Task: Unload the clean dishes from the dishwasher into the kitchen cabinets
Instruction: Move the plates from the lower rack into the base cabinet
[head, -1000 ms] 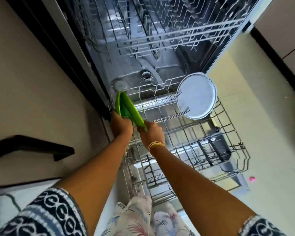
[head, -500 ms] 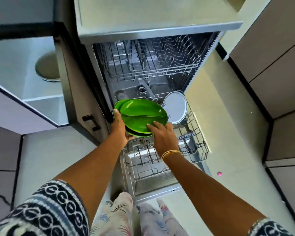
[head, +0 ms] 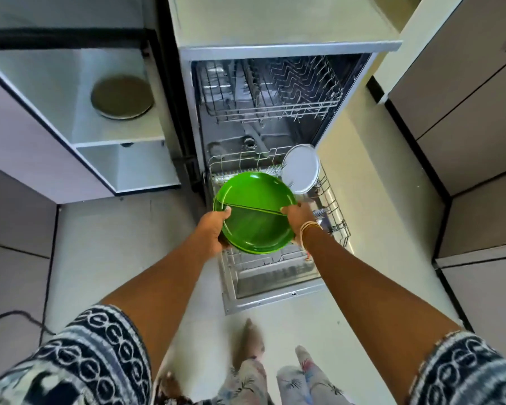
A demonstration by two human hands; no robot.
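Note:
I hold a stack of green divided plates [head: 253, 211] level above the pulled-out lower rack [head: 335, 217] of the open dishwasher [head: 275, 118]. My left hand [head: 214, 229] grips the stack's left rim, thumb on top. My right hand [head: 300, 214] grips the right rim, bangles on its wrist. A white round plate [head: 301, 168] stands upright in the rack behind the green stack. The upper rack [head: 275, 92] shows bare wire tines.
An open cabinet [head: 100, 133] stands to the left, with a round steel plate [head: 122, 96] lying on its upper shelf. The dishwasher door [head: 275, 287] lies flat near my feet. Closed cabinet fronts [head: 465, 112] line the right side. A dark cable [head: 15, 315] runs over the floor at left.
The green plates came up out of the rack and turned from edge-on to flat. My view rose and pulled back, bringing the open cabinet and its steel plate into sight.

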